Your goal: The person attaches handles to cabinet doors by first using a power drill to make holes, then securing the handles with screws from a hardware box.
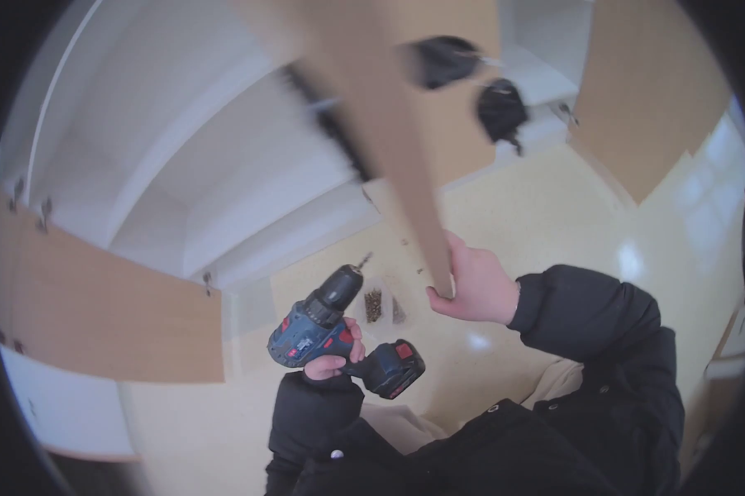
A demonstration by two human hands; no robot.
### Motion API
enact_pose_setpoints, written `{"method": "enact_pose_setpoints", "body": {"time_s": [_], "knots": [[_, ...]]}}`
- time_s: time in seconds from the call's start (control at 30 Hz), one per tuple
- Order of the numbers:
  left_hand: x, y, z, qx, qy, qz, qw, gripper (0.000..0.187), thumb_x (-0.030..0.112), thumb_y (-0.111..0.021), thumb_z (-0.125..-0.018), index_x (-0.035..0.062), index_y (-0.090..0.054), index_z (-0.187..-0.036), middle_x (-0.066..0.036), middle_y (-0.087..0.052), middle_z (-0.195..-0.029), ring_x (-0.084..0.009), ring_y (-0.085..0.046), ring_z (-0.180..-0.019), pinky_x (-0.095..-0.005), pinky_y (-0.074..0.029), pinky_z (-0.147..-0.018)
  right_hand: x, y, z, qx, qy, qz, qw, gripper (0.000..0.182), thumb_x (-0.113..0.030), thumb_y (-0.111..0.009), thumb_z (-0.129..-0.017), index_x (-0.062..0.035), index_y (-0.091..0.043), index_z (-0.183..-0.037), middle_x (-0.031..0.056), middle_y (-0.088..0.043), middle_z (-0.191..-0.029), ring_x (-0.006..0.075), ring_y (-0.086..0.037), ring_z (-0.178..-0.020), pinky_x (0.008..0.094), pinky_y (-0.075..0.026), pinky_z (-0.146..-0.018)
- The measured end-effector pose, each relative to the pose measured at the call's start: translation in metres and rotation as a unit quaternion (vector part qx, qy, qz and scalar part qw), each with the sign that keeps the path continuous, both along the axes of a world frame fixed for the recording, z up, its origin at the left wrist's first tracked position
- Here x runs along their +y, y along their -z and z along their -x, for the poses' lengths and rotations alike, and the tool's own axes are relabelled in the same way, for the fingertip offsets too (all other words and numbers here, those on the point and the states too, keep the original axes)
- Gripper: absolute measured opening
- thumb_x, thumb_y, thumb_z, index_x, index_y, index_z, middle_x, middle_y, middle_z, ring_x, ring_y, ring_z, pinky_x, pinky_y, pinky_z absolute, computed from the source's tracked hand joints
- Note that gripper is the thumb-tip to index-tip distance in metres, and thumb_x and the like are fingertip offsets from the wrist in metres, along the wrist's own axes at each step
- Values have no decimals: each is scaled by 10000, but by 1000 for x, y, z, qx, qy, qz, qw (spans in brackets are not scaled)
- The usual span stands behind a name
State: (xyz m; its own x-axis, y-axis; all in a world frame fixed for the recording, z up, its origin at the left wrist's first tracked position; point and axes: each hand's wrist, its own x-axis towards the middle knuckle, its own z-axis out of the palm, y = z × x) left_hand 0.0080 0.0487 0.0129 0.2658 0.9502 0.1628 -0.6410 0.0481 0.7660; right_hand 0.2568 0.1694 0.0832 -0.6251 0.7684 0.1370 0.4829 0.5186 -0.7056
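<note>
My left hand (337,357) is wrapped round the grip of a blue and black cordless drill (310,331). Its thin bit points up and to the right, and the battery faces my body. With my right hand (480,285) I grip the near end of a long wood-coloured panel (397,157), thumb on one side and fingers on the other. The panel appears nearly edge-on, rises toward the top of the view and is blurred at its far part. On the floor beyond the drill stands a clear box of screws (373,306).
White open cabinets (257,157) line the left and back. A wood-coloured door (108,289) with metal hinges (208,283) hangs open at left, another door (653,91) at right. Two dark objects (502,110) hang near the back. A few small pieces lie on the shiny floor (546,207).
</note>
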Motion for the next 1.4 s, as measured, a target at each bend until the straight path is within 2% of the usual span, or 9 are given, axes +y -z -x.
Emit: {"method": "enact_pose_setpoints", "body": {"time_s": [0.17, 0.4, 0.5, 0.7, 0.8, 1.0, 1.1, 1.2, 1.4], "knots": [[2, -3, -3, 41, -44, -16, 998, 566, 62, -611, -606, 0, -346, -1102, -158, -487, -889, -225, -485, -522, -306, -422, -524, 18, 24, 15, 20, 21, -49, 998, 81, -175, -554, -659, -135, -541, -729, -27, -556, -719, 216, -524, -662, 291, -410, -597], [5, -50, -9, 78, -47, 79, 993, 520, 131, -688, -634, -26, -413, -1046, -175, -533, -845, -220, -528, -497, -274, -452, -474, 25, 9, 27, -27, 10, -55, 998, 272, -155, -569, -657, -75, -566, -917, 59, -565, -953, 274, -514, -919, 356, -383, -845], [12, -27, -4, 54, 18, 14, 998, 504, 111, -664, -632, -27, -410, -1045, -168, -529, -840, -213, -526, -507, -264, -452, -476, 26, 9, 31, -28, 7, -71, 997, 245, -148, -575, -652, -76, -568, -885, 53, -569, -928, 267, -519, -904, 351, -385, -841], [3, -44, -11, 55, -51, 122, 990, 517, 76, -644, -596, -29, -411, -1045, -179, -530, -836, -224, -526, -499, -273, -450, -475, 22, 9, 31, -1, -6, -102, 995, 192, -133, -584, -637, -87, -574, -824, 29, -576, -871, 243, -532, -844, 324, -397, -795], [7, -12, -3, 18, 17, 57, 998, 533, 60, -650, -595, -8, -404, -1062, -179, -523, -858, -224, -520, -531, -273, -460, -485, 21, 6, 32, -8, -12, -98, 995, 241, -134, -588, -631, -77, -572, -864, 41, -576, -892, 245, -528, -867, 328, -389, -818], [6, 1, 0, -34, 26, 13, 999, 673, 41, -693, -594, -9, -313, -1147, -236, -473, -953, -281, -529, -781, -286, -462, -418, 19, 4, 34, -9, -17, -101, 995, 288, -157, -593, -633, -69, -553, -904, 53, -565, -911, 254, -518, -895, 340, -374, -841], [2, -17, -5, -16, -28, 94, 995, 673, 22, -674, -585, 0, -307, -1149, -241, -470, -949, -285, -520, -765, -292, -459, -427, 18, 2, 34, -28, -19, -89, 995, 305, -170, -598, -638, -65, -550, -920, 58, -564, -923, 260, -514, -907, 342, -372, -849], [3, -25, -3, 5, 9, 108, 994, 599, 32, -651, -598, 6, -345, -1112, -211, -497, -901, -247, -507, -586, -282, -453, -468, 18, 3, 33, -31, -19, -99, 994, 253, -165, -593, -645, -74, -572, -880, 44, -575, -903, 251, -523, -893, 331, -380, -844], [2, -26, 1, 24, 22, 99, 995, 551, 49, -637, -602, -27, -395, -1090, -164, -517, -884, -233, -518, -546, -276, -439, -538, 17, 5, 33, -19, -25, -113, 993, 251, -172, -590, -636, -78, -565, -868, 43, -569, -889, 253, -522, -879, 336, -376, -834]]}}
